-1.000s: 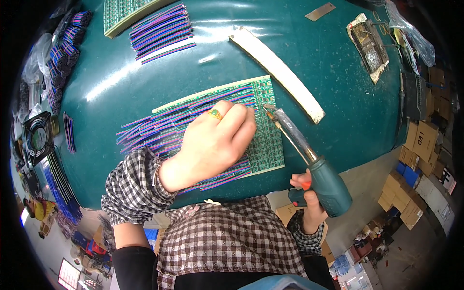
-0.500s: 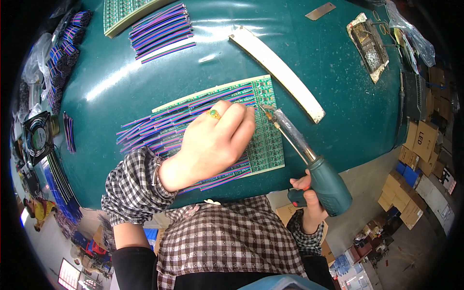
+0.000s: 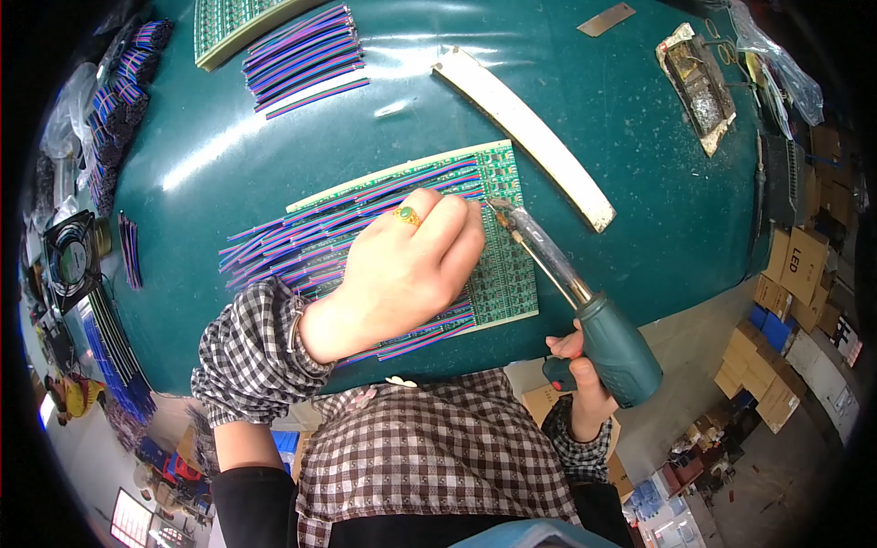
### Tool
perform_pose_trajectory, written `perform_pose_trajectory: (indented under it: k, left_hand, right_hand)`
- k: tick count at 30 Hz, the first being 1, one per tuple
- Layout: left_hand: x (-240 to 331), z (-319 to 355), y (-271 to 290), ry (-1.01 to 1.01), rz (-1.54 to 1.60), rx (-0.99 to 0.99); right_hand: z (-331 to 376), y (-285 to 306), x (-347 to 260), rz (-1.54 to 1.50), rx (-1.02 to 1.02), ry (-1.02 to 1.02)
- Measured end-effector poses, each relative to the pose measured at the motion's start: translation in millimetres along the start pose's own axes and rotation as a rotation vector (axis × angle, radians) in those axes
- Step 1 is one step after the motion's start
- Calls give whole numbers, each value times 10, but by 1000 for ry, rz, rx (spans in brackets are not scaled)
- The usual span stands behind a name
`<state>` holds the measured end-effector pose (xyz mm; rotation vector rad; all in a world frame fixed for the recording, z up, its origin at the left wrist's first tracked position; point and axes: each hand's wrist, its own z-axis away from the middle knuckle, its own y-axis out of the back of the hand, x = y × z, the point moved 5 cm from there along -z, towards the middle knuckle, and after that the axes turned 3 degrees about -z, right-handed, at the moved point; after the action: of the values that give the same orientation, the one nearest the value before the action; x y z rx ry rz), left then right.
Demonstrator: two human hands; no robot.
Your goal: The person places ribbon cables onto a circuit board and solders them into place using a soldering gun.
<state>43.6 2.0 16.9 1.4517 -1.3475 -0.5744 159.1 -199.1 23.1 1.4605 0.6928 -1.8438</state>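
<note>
soldering gun's tip just beside the left fingers, above a wired board

the left hand (image 3: 411, 260) lies over the circuit board (image 3: 512, 274), its fingers curled and pressed together, the tips turned down out of sight; i cannot tell whether they pinch a wire. a gold ring (image 3: 407, 216) with a green stone sits on one of them. striped wires (image 3: 283, 242) lie in rows beneath these fingers and run out past them to the left, while the bare green end of the board shows just to their right.

the right hand (image 3: 589, 393) has its fingers wrapped around the handle of a green soldering gun (image 3: 621, 352). its long nose slants up and left from those fingers, ending just beside the left fingertips (whether it touches the board, i cannot tell).

beyond the left fingers, up and to the right, a curved white strip (image 3: 539, 142) rests on the green table (image 3: 228, 183); up and to the left, well apart from them, lie a bunch of loose wires (image 3: 306, 59) and a stack of boards (image 3: 242, 27).
</note>
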Motion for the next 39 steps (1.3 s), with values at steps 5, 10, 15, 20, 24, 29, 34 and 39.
perform_pose_trajectory:
  k: [5,10,15,20,24,29,34,39]
  left_hand:
    - [3,-3,-11,-3,-11,10]
    - [14,-2,-6,-1,-15,7]
    - [11,26,-1,2,-28,4]
    - [-10,31,19,15,-26,-10]
    - [43,-40,35,-24,11,-77]
    - [-13,-54,-27,1,13,-31]
    - [-59,-17,-156,32,-84,-31]
    - [-106,-17,-186,-21,-60,-40]
  right_hand:
    - [4,-1,-7,15,16,-14]
    - [11,6,-26,18,11,16]
    - [20,22,-21,17,-11,47]
    - [6,-5,-22,-33,-16,48]
    - [143,149,44,29,14,-104]
    - [-216,32,162,-434,155,-166]
    - [-335,153,50,-596,199,17]
    - [-202,213,-27,-591,256,38]
